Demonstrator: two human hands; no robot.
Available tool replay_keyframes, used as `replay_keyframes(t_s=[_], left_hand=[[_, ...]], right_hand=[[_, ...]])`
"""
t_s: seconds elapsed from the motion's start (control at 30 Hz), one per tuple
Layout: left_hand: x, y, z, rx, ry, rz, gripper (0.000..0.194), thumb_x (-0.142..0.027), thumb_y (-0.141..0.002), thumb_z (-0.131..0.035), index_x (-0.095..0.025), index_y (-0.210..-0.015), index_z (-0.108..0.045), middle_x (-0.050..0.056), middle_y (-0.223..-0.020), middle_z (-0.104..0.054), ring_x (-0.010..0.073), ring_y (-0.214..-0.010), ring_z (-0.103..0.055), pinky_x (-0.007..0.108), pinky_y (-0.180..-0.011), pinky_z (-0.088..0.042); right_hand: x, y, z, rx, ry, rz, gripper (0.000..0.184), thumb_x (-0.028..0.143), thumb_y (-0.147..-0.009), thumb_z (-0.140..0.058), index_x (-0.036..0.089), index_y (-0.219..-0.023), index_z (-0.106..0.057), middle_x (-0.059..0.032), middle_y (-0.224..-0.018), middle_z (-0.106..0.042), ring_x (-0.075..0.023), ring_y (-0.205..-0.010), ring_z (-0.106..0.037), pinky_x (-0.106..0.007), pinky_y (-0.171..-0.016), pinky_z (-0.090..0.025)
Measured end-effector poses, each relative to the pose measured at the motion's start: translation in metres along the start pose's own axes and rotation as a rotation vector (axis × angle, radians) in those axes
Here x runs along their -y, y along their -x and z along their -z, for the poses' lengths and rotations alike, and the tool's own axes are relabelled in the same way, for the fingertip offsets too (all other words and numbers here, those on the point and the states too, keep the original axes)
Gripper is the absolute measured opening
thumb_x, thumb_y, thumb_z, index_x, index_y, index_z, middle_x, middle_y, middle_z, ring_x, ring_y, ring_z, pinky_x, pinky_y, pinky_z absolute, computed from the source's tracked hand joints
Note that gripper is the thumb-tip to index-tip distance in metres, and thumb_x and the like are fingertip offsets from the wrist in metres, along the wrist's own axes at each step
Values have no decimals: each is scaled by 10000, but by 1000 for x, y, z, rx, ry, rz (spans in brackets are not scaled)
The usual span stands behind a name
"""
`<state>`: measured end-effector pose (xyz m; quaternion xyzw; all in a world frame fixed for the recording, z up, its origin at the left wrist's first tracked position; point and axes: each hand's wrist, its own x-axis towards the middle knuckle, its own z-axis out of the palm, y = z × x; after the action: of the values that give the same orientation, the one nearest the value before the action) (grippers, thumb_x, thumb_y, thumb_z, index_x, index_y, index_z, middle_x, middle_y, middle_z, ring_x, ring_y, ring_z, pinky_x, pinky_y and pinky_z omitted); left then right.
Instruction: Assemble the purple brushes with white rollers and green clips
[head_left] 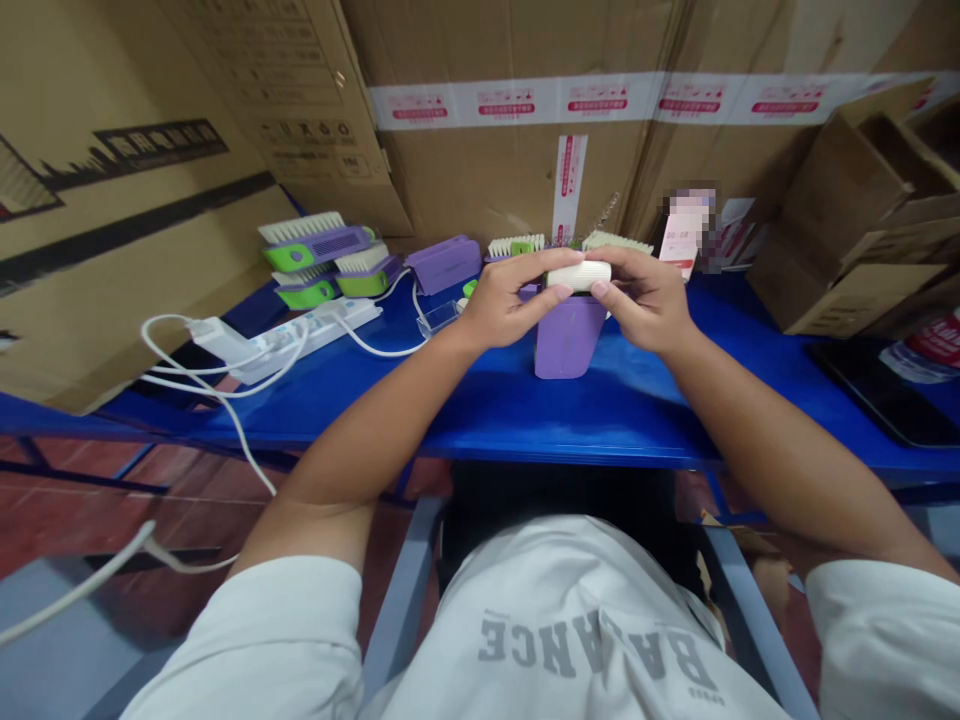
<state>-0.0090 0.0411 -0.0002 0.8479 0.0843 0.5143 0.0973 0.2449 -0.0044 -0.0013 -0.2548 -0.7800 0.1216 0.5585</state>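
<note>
My left hand (517, 297) and my right hand (646, 295) meet over the blue table, both closed on a white ribbed piece (581, 276). The thumbs press its near side, and the fingers curl over the far side, where they hide part of it. Directly below stands a purple plastic housing (568, 338); whether it touches the white piece I cannot tell. Behind my hands, a white-bristled brush with a green part (517, 245) and more pale bristles (616, 243) show partly.
Several purple-and-green brushes (315, 240) are stacked left, near a purple case (446, 264) and a white power strip (300, 335) with loose cables. Cardboard boxes (510, 170) wall off the back. A lit phone (681, 238) leans there; a dark phone-like slab (885, 390) and a bottle (930, 350) lie right.
</note>
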Motion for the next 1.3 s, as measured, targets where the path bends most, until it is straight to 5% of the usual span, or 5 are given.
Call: replay_keyframes(t_s=[0.2, 0.7, 1.3], left_hand=[[3, 2, 0, 7, -2, -4, 623, -768, -1030, -809, -381, -1518, -807, 54, -1510, -851, 345, -1380, -841, 553, -1225, -693], [-1, -1, -1, -7, -68, 8, 646, -826, -990, -814, -345, -1419, -851, 84, -1388, -889, 370, -1332, -850, 584, -1199, -687], [2, 2, -1, -4, -81, -21, 672, -818, -1032, -767, -386, -1547, -777, 48, -1510, -845, 348, -1382, -835, 546, -1206, -693]], right_hand=[[0, -1, 0, -7, 10, -11, 525, 757, -1024, -792, 334, -1321, -891, -38, -1189, -891, -245, -964, -838, -401, -853, -717], [-4, 0, -1, 3, 12, -38, 570, 813, -1001, -781, 335, -1307, -840, -42, -1154, -845, -265, -1025, -822, -412, -865, -712], [-3, -2, 0, 6, 11, 12, 554, 801, -1020, -767, 330, -1301, -843, -32, -1160, -847, -235, -981, -819, -376, -845, -715]])
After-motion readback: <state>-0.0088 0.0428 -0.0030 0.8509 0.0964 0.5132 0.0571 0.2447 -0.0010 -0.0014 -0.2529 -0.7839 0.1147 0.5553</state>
